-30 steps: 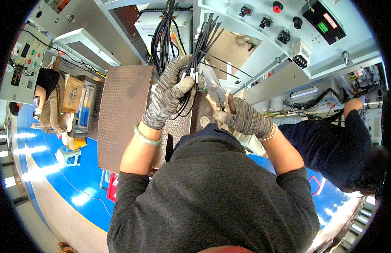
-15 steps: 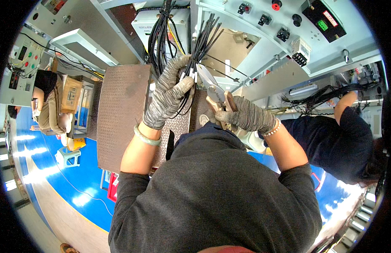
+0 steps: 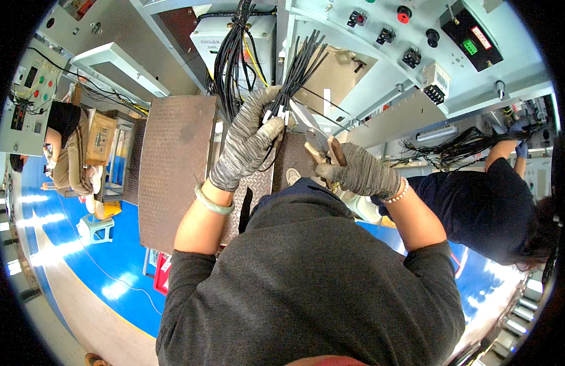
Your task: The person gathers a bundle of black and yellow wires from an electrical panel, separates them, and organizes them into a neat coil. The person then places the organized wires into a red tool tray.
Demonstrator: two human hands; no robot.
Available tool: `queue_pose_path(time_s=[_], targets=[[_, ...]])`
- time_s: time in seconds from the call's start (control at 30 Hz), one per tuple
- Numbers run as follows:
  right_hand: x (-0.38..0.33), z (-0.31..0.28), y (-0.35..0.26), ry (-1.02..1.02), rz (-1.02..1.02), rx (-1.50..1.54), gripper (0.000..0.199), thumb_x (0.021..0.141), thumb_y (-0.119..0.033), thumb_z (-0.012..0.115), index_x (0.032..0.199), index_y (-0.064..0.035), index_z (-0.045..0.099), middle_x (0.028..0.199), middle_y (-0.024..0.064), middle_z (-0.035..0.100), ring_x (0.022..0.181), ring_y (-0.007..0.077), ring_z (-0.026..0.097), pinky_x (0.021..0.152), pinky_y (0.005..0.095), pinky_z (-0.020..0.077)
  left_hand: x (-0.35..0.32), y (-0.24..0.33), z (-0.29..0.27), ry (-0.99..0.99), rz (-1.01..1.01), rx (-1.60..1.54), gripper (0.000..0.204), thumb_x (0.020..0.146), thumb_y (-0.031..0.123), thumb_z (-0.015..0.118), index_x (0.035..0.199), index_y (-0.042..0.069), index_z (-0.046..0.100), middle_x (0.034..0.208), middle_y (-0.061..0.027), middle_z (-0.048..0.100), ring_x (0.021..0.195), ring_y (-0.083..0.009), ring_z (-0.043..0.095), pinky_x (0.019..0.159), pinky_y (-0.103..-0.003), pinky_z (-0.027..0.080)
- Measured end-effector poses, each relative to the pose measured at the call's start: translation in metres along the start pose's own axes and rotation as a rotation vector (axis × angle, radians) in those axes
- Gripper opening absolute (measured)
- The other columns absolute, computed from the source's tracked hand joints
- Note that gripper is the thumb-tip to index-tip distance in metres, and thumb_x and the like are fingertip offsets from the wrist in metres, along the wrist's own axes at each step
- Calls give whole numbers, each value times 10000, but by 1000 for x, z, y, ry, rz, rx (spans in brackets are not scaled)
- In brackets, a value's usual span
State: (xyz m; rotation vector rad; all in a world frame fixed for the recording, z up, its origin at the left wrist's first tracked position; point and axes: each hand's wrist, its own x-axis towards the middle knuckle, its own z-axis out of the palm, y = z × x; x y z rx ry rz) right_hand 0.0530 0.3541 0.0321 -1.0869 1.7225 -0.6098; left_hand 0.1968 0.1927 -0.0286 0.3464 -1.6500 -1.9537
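My left hand point(image 3: 247, 141), in a grey knit glove, is closed around a bundle of black wires point(image 3: 302, 66). Their free ends fan upward, and several carry white sleeves near my thumb. My right hand point(image 3: 366, 172), gloved alike, grips what looks like a pair of wire strippers point(image 3: 315, 135) with flat silver jaws and tan handles. The jaw tips point up and left, close beside the bundle near the white sleeves. Whether a wire lies between the jaws cannot be made out.
A second black cable bundle point(image 3: 228, 58) hangs before a pale box point(image 3: 203, 38). A cabinet panel with switches point(image 3: 411, 57) rises at the upper right. Beside my left arm stands a brown checkered metal platform point(image 3: 172, 177). One person point(image 3: 477, 198) works at right, another point(image 3: 69, 146) at far left.
The view has shifted slightly. Both hands stay close together, the left still on the wires and the right still on the wire strippers, whose jaws remain beside the bundle.
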Motion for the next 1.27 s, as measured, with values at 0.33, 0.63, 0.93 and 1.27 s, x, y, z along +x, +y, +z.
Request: queue_pose_path(time_s=[0.33, 0.63, 0.93, 1.27], targets=[[12, 13, 12, 85, -102, 103, 354, 840, -313, 603, 982, -2, 512, 803, 124, 543, 710, 197, 522, 643, 340, 448, 6, 9, -1, -15, -101, -139, 421, 887, 135, 565, 1272, 37, 425, 894, -17, 589, 713, -54, 511, 634, -194, 442], [27, 19, 16, 137, -37, 111, 321, 853, -314, 612, 864, -15, 495, 706, 69, 511, 637, 137, 488, 540, 312, 412, 8, 8, -9, -16, -111, -126, 425, 896, 155, 559, 1279, 37, 421, 891, -26, 590, 678, -55, 499, 611, -202, 437], [34, 4, 71, 328, -241, 275, 274, 851, -234, 633, 944, 9, 548, 719, 33, 502, 663, 91, 466, 608, 257, 418, -9, -11, -47, 47, -54, 43, 473, 879, 208, 568, 1267, 6, 390, 981, -57, 573, 928, -139, 539, 876, -282, 418], [198, -96, -151, 296, -309, -241, 613, 774, -441, 656, 1265, -116, 486, 1063, 71, 505, 862, 215, 556, 774, 381, 486, -37, -34, -51, -177, -55, 489, 451, 873, 167, 594, 1291, 82, 444, 1148, -91, 536, 1071, -182, 499, 938, -302, 384]])
